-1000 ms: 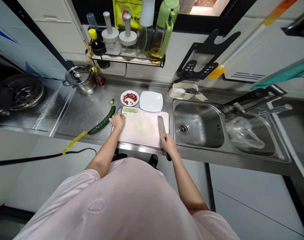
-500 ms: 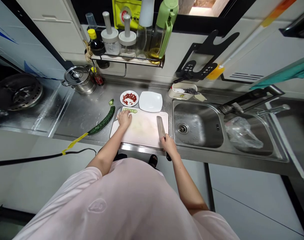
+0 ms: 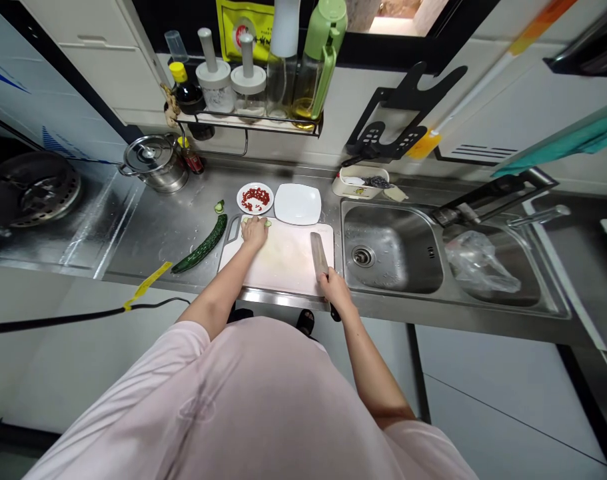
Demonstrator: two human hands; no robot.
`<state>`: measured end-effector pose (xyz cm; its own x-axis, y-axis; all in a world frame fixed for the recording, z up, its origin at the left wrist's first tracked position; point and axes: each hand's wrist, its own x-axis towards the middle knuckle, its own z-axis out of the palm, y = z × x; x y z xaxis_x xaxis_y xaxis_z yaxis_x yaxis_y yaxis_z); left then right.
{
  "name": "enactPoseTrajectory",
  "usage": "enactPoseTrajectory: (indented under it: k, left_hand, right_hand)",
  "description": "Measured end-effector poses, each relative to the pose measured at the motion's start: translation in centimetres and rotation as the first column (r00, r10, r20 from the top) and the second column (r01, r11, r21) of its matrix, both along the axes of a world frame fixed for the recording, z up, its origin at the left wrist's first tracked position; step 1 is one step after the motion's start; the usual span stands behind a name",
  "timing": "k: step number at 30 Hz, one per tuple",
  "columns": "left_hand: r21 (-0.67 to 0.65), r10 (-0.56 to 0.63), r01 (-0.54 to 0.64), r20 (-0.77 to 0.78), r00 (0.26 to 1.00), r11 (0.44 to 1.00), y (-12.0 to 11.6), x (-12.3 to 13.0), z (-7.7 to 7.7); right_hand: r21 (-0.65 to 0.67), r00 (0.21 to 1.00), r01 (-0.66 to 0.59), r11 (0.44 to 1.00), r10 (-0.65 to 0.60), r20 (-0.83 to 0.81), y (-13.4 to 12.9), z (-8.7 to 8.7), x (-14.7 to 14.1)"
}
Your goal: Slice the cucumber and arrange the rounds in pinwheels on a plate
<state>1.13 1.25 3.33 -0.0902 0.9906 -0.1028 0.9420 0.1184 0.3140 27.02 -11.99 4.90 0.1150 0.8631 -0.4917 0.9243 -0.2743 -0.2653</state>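
Observation:
My left hand [image 3: 254,233] is over the row of pale green cucumber slices [image 3: 268,223] at the far left of the white cutting board [image 3: 283,263]. Its fingers curl round the slices and hide most of them. In my right hand [image 3: 334,291] is the dark handle of a kitchen knife [image 3: 318,255], its broad blade lying over the right side of the board and pointing away from me. A dark green cucumber [image 3: 202,247] rests on the steel counter left of the board, with a cut-off cucumber end [image 3: 219,207] beyond it.
Behind the board stand a small plate of chopped red pieces [image 3: 255,199] and a white square plate [image 3: 298,204]. The double sink [image 3: 392,248] is to the right, with a plastic bag [image 3: 482,262] in its far basin. A lidded pot [image 3: 154,163] stands back left.
My left hand has moved right and slightly away from me, from beside the cucumber slices to over them. My right hand still holds the knife in nearly the same place.

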Motion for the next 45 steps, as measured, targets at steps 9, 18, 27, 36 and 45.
enactPoseTrajectory:
  k: [9, 18, 27, 36, 45]
  left_hand:
    - [0.061, -0.004, 0.001, 0.037, 0.999, 0.998, 0.3, -0.2, -0.3]
    - [-0.037, 0.18, -0.176, 0.263, 0.948, 0.984, -0.2, -0.6, -1.4]
    - [-0.03, 0.11, -0.106, 0.243, 0.964, 0.994, 0.0, -0.9, -1.0]
    - [-0.131, 0.242, -0.203, 0.48, 0.843, 0.97, 0.0, -0.6, -2.1]
    - [-0.225, 0.264, -0.17, 0.508, 0.82, 0.96, -3.5, -1.8, -2.0]
  right_hand:
    - [-0.005, 0.999, 0.023, 1.0, -0.023, -0.024, -0.1, 0.4, -0.1]
    - [0.007, 1.0, 0.011, 1.0, -0.011, -0.019, -0.1, 0.4, -0.2]
    - [0.015, 1.0, -0.015, 1.0, 0.015, 0.0, 0.1, 0.0, 0.1]
    - [0.015, 1.0, -0.028, 1.0, 0.028, 0.0, 0.1, -0.3, 0.3]
    - [0.024, 0.979, -0.202, 0.979, 0.201, 0.047, -1.2, 1.1, -1.9]
